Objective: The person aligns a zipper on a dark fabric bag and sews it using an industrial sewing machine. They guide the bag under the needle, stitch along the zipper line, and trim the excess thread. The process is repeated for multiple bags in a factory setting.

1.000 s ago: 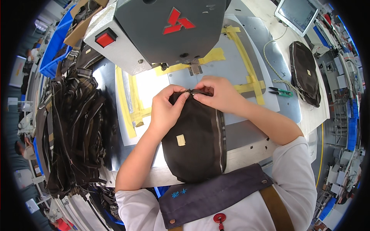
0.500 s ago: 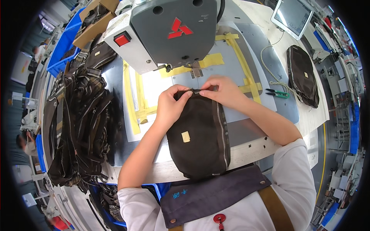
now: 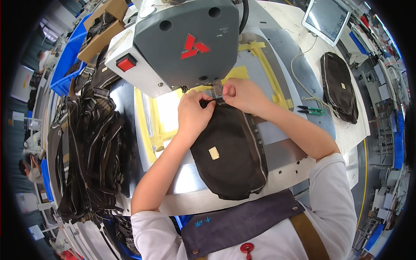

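A dark brown zippered pouch [image 3: 229, 169] lies lengthwise before me, its near end at the table's front edge. Along its right side runs a metal zipper [image 3: 256, 143], and a small cream label [image 3: 214, 153] sits on its face. My left hand [image 3: 193, 113] is closed, pinching the pouch's far end between thumb and fingers. Curled beside that same end, my right hand [image 3: 248, 97] has its fingertips by the metal clamp [image 3: 216, 90] under the sewing machine's head [image 3: 173, 65]. What those fingertips grip is too small to make out.
Many dark pouches [image 3: 86, 151] are heaped at the left, near a blue bin [image 3: 65, 65] and a cardboard box [image 3: 102, 37]. Green-handled thread snips [image 3: 314, 111], another pouch [image 3: 339, 89] and a tablet screen [image 3: 327, 19] are on the right. Yellow tape [image 3: 269, 65] marks the machine bed.
My right fingers have lifted from the pouch's far edge toward the clamp. The pouch has swung slightly, its near end going right; the view has shifted a little.
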A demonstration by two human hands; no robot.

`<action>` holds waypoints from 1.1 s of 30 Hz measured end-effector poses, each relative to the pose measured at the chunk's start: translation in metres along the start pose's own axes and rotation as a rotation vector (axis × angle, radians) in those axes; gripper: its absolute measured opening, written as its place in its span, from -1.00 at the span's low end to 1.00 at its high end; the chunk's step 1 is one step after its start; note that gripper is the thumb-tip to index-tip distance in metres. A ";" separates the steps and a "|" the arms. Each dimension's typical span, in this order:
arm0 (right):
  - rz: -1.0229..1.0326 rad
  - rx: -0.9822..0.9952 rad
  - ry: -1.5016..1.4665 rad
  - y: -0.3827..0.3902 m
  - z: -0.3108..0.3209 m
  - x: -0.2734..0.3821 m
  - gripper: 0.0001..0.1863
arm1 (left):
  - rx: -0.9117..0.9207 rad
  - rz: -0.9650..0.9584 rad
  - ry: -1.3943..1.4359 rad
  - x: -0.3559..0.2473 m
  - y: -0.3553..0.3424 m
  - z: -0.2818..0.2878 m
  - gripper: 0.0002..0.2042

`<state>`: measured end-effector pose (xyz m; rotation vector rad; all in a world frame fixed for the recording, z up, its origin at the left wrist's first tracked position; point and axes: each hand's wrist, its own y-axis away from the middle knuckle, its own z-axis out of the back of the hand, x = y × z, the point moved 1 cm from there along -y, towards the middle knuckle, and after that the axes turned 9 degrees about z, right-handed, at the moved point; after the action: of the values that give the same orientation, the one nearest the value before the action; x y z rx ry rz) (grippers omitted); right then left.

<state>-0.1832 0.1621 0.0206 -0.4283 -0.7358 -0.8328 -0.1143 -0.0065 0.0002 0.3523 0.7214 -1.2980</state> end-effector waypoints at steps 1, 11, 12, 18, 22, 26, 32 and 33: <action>0.007 -0.001 0.009 -0.003 0.000 -0.002 -0.84 | 0.011 -0.001 -0.003 0.000 -0.003 -0.001 -0.82; -0.051 0.063 0.008 -0.033 0.009 -0.003 -0.88 | 0.038 0.100 0.069 0.004 -0.029 -0.003 -0.81; -0.013 0.031 0.011 -0.034 0.009 -0.001 -0.88 | 0.029 0.086 0.072 0.004 -0.032 -0.002 -0.81; 0.516 -0.105 0.202 -0.017 0.004 -0.014 -0.83 | -0.037 -0.044 0.129 0.005 -0.031 -0.007 -0.81; 0.688 -0.138 0.353 -0.009 0.002 -0.009 -0.84 | -0.065 -0.080 0.104 0.005 -0.030 -0.008 -0.83; 0.693 -0.142 0.469 -0.006 -0.001 -0.007 -0.85 | -0.062 -0.054 0.126 0.004 -0.030 -0.009 -0.84; 0.668 -0.168 0.328 -0.006 -0.003 -0.011 -0.90 | 0.029 0.020 0.072 0.004 -0.029 -0.003 -0.78; 0.660 -0.175 0.310 -0.007 -0.003 -0.011 -0.91 | 0.031 0.017 0.063 0.004 -0.029 -0.003 -0.79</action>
<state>-0.1921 0.1619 0.0112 -0.6363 -0.2022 -0.3244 -0.1424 -0.0151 -0.0002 0.4249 0.7503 -1.2872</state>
